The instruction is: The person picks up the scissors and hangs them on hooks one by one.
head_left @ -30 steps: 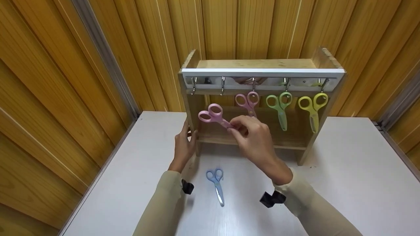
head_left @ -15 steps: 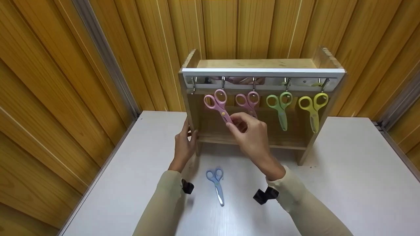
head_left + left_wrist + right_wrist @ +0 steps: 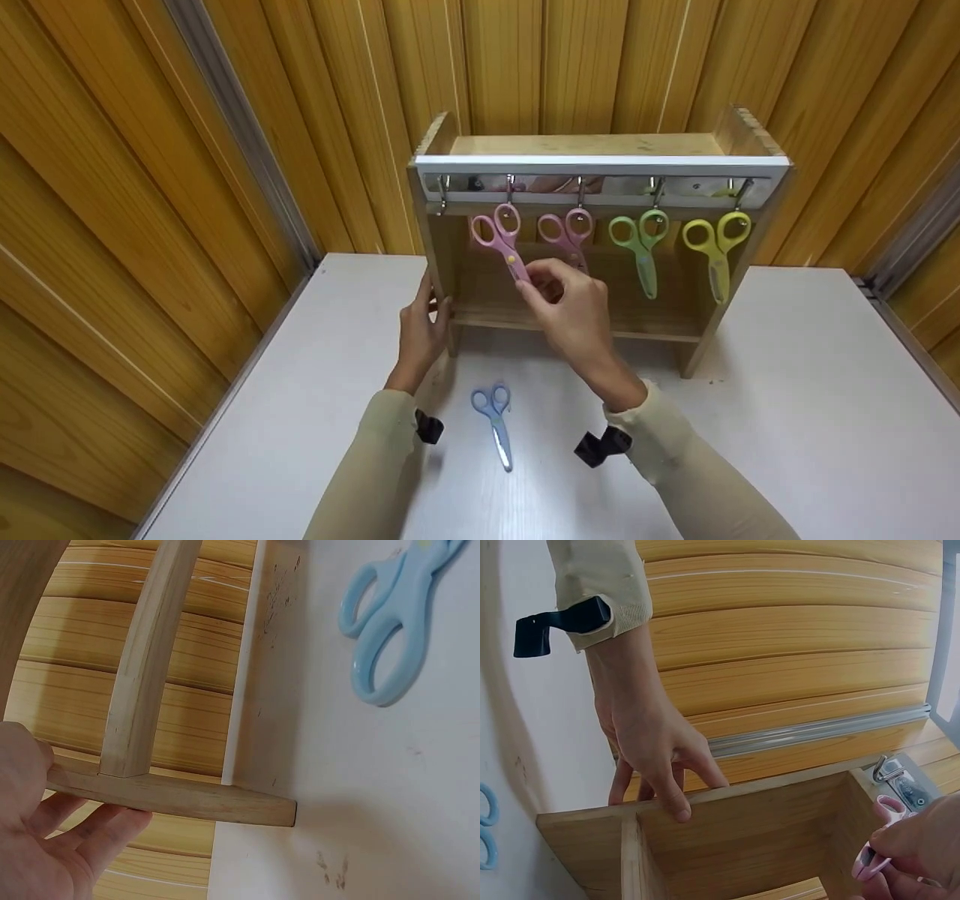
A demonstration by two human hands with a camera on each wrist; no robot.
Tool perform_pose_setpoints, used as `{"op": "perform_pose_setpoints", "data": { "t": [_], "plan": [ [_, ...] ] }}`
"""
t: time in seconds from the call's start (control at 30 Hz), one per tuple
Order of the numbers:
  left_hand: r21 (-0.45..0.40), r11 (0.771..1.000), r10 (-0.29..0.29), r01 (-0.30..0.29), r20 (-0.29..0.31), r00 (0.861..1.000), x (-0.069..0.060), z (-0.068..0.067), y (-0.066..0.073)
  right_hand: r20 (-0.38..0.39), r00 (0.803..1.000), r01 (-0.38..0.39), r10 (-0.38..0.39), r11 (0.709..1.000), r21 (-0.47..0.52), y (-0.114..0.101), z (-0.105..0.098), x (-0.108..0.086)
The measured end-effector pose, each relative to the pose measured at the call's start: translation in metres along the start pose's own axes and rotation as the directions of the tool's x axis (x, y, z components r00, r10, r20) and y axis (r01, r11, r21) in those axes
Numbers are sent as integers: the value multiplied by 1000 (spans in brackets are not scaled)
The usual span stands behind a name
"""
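Note:
My right hand (image 3: 577, 315) pinches pink scissors (image 3: 512, 259) by the blade end, handles up. One handle loop is at the second hook (image 3: 510, 187) from the left; whether the hook passes through it I cannot tell. My left hand (image 3: 421, 337) grips the left side panel (image 3: 187, 799) of a wooden rack (image 3: 585, 145), thumb on the inner side and fingers outside. From further hooks hang another pair of pink scissors (image 3: 573, 241), green scissors (image 3: 645, 259) and yellow scissors (image 3: 718, 262). Blue scissors (image 3: 498, 427) lie on the table before the rack.
The rack stands on a white table (image 3: 315, 390) against a wood-panelled wall (image 3: 502, 67). At the rack's left end is a bare hook (image 3: 442, 199). A lower shelf (image 3: 637, 326) crosses the rack. Each sleeve carries a black camera mount (image 3: 600, 448).
My right hand has brought the pink scissors up and right, turning them more upright, until a loop reaches the second hook. My left hand has stayed on the rack.

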State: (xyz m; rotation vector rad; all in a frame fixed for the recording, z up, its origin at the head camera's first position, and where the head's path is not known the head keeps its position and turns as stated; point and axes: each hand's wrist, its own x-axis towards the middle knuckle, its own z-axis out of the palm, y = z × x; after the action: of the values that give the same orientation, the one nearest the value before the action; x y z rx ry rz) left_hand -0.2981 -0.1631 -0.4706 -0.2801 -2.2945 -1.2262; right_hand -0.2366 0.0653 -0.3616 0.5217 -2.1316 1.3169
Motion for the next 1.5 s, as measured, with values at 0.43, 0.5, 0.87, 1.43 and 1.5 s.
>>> {"op": "perform_pose_setpoints", "data": {
  "t": [0.43,0.5,0.87,1.43,1.5],
  "plan": [
    [-11,1000,28,-28,-12,1000,-1,0,-3,-17,1000,17,-17,1000,3,6,5,-1],
    [-9,999,42,-42,-18,999,-1,0,-3,-19,1000,17,-17,1000,1,7,6,-1],
    [-9,999,41,-41,-17,999,-1,0,-5,-19,1000,-10,10,1000,-17,12,11,-4],
    [-9,998,55,-55,-24,998,0,0,-3,-33,997,-66,64,996,-53,30,28,-7],
    [-8,999,38,-39,-17,999,0,0,-3,-41,997,-67,65,996,-56,31,29,-7]
  ]
}}
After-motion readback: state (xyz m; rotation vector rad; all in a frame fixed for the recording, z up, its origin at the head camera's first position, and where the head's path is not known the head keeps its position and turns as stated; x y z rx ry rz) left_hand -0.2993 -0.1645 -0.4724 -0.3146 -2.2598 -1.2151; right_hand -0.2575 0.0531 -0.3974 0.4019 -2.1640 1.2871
